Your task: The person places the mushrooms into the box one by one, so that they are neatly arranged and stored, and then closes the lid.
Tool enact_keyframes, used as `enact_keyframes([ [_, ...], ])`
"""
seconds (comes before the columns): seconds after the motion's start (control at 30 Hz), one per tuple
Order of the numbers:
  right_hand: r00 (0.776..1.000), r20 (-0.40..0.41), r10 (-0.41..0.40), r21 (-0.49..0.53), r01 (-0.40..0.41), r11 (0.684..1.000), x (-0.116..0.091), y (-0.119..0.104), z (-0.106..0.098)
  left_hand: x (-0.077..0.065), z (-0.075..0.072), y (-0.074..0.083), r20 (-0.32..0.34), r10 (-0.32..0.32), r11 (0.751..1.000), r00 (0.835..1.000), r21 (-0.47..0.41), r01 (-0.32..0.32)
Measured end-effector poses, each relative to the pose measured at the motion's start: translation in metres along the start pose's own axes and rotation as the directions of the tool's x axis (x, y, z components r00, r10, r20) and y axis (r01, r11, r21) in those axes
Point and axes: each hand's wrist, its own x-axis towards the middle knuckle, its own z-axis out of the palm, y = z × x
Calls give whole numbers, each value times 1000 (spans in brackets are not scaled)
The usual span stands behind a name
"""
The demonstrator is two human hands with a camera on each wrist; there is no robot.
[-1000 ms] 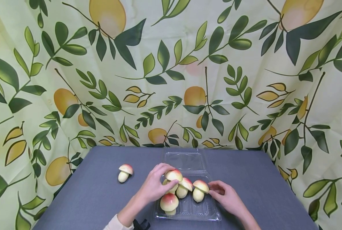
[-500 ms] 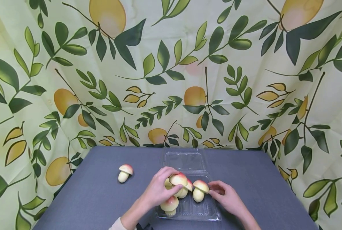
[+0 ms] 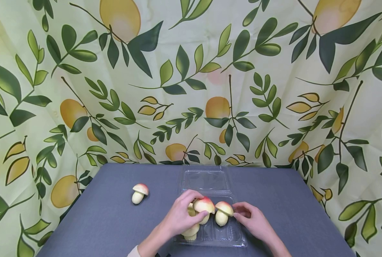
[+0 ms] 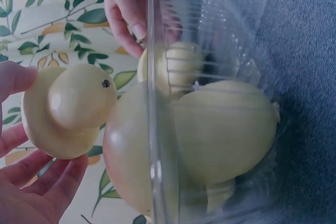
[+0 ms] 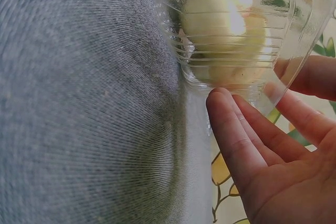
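Observation:
My left hand (image 3: 179,214) holds a toy mushroom (image 3: 204,205) by its red-and-cream cap, above the left part of a clear plastic container (image 3: 223,240). In the left wrist view, the thumb and fingers are around the edge of this mushroom (image 4: 79,100), clear of the container's rim. Other toy mushrooms lie in the container, one toward the right (image 3: 222,213) and one at the front left, partly covered by my hand. My right hand (image 3: 254,220) holds the container's right wall, fingertips on either side of the plastic near the right mushroom. In the right wrist view its fingers (image 5: 236,140) touch the wall.
A lone toy mushroom (image 3: 139,193) lies on the dark table (image 3: 107,221) to the left. The container's transparent lid (image 3: 206,180) is folded back flat behind it. A leaf-and-fruit patterned cloth (image 3: 178,89) hangs behind and beside the table.
My left hand has moved right and slightly toward me with the toy mushroom, now above a neighbouring one and covering more of the front left one. My right hand has stayed in place.

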Motion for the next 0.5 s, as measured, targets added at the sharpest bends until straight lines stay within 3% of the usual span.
enact_keyframes([
  [0.5, 1000, -12, 2, -19, -2, 1000, 0, -1, 0, -3, 18, 9, 8, -17, 1000, 1000, -22, 17],
])
